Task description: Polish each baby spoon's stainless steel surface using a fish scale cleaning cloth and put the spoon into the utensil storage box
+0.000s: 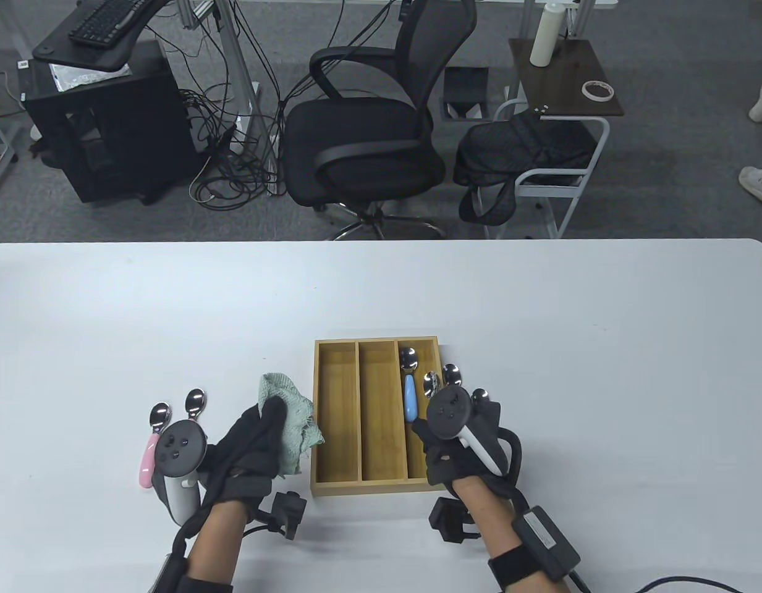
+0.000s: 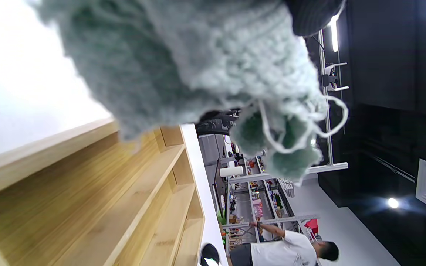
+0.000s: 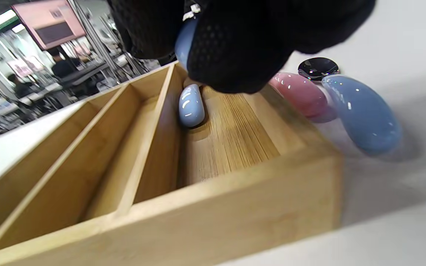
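While the left hand [image 1: 257, 441] grips a green cloth [image 1: 289, 426] just left of the wooden box [image 1: 334, 420], the right hand [image 1: 455, 448] curls over the box's right compartment around a blue-handled spoon [image 3: 184, 42], mostly hidden by the glove. Another blue spoon [image 1: 409, 386] lies in that compartment. Two spoons [image 1: 164, 432] left of the tracker are partly covered; those [image 3: 346, 103] right of the box look blurred.

No words, numbers or signs can be read in any of the pictures. The pink screen [image 3: 48, 23] hanging up high behind the light brown wooden box [image 3: 154, 173] shows only a dark blurry patch, too fuzzy to read.
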`<action>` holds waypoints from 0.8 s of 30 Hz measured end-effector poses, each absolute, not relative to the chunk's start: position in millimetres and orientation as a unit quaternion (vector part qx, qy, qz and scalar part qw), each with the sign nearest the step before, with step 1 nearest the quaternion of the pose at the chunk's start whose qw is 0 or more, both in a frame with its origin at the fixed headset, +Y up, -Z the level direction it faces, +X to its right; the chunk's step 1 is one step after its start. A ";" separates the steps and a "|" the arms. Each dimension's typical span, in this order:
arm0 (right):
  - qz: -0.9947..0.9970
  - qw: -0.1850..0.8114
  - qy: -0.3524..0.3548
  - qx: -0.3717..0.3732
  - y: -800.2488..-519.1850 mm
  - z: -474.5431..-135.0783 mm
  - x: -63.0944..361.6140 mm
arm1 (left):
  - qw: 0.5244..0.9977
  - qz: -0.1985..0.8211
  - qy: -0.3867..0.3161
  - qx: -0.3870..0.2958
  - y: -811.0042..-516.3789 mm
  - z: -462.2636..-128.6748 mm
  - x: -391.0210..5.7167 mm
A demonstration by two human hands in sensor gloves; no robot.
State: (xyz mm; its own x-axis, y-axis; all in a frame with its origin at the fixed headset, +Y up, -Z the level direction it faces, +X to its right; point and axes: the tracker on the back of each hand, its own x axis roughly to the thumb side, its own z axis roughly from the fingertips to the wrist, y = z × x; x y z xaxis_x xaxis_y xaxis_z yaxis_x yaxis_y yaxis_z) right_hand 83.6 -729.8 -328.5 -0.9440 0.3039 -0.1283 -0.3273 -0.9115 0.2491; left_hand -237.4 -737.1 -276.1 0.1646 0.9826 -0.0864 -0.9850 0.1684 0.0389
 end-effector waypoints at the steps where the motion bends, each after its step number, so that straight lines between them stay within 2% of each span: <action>1: 0.978 0.145 0.140 -0.047 -730.2 -334.0 79.5 | 0.762 0.646 0.041 -0.014 -736.4 -275.8 -236.7; 6: 0.982 0.112 0.143 -0.055 -731.7 -345.0 67.8 | 0.757 0.652 0.031 -0.016 -735.1 -275.3 -235.1; 13: 0.988 0.069 0.125 -0.056 -729.3 -339.1 65.5 | 0.757 0.653 0.027 -0.025 -736.6 -275.9 -232.8; 20: 0.985 0.094 0.104 -0.099 -710.6 -340.6 105.6 | 0.755 0.655 0.020 -0.021 -735.4 -272.9 -233.3; 24: 0.979 0.089 0.127 -0.136 -719.0 -340.1 136.5 | 0.757 0.653 0.019 -0.025 -736.1 -273.3 -232.5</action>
State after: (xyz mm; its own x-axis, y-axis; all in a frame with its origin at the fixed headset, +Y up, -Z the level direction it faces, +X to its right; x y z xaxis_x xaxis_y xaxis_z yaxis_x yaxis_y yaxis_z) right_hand 136.5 -719.0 -340.1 -0.9471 0.1404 -0.2885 -0.2092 -0.9520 0.2233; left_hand -232.5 -736.1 -273.3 0.1476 0.9872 -0.0603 -0.9890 0.1470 -0.0132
